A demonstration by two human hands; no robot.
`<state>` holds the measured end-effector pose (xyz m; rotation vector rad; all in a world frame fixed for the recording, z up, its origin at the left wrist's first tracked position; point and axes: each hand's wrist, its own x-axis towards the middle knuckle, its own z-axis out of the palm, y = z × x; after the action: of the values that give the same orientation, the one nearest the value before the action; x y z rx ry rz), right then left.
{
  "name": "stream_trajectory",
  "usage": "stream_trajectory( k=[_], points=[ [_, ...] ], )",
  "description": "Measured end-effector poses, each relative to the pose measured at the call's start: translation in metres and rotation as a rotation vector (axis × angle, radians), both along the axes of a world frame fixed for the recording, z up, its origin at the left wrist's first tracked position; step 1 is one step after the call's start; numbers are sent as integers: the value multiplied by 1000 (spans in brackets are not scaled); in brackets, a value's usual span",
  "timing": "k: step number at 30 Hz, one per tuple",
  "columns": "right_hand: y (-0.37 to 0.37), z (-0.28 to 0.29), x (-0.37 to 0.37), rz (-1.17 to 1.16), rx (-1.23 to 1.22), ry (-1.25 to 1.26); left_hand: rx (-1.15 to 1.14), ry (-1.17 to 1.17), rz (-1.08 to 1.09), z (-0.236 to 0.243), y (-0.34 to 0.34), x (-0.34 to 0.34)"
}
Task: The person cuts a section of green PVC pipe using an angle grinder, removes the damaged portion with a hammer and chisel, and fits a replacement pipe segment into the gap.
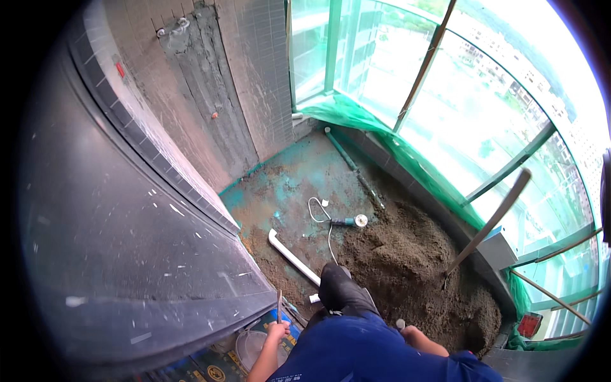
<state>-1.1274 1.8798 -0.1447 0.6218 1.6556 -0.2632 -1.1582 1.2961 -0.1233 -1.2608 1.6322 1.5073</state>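
Note:
My left hand [278, 330] is closed around a narrow, dark, flat-looking tool [279, 307] that points up beside the dark panel's edge. Its exact kind does not show. At the lower middle, my right hand [415, 337] is beside my body with its fingers curled. A small pale round end [400, 324] shows right by those fingers; what it belongs to is hidden. Ahead of my knee a white bent pipe [294, 258] lies on the floor. Beyond it rests a teal angle grinder [347, 221] with a white cord [312, 207].
A heap of dark sand [407, 254] fills the right floor, with a long wooden handle [490, 219] standing in it. Green netting [407, 159] hangs along the windows. A large dark panel [146, 254] borders the left. A round pale bucket [249, 349] stands below my left hand.

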Motion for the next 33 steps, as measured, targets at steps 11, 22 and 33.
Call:
stream_trajectory(
  k=[11, 22, 33],
  points=[
    [-59, -28, -366, -54, 88, 193, -244, -72, -578, -36, 11, -163],
    [-117, 57, -690, 28, -235, 704, -67, 64, 314, 7, -36, -436],
    [-94, 19, -663, 70, -92, 373, -24, -267, -88, -2, -74, -617]
  ],
)
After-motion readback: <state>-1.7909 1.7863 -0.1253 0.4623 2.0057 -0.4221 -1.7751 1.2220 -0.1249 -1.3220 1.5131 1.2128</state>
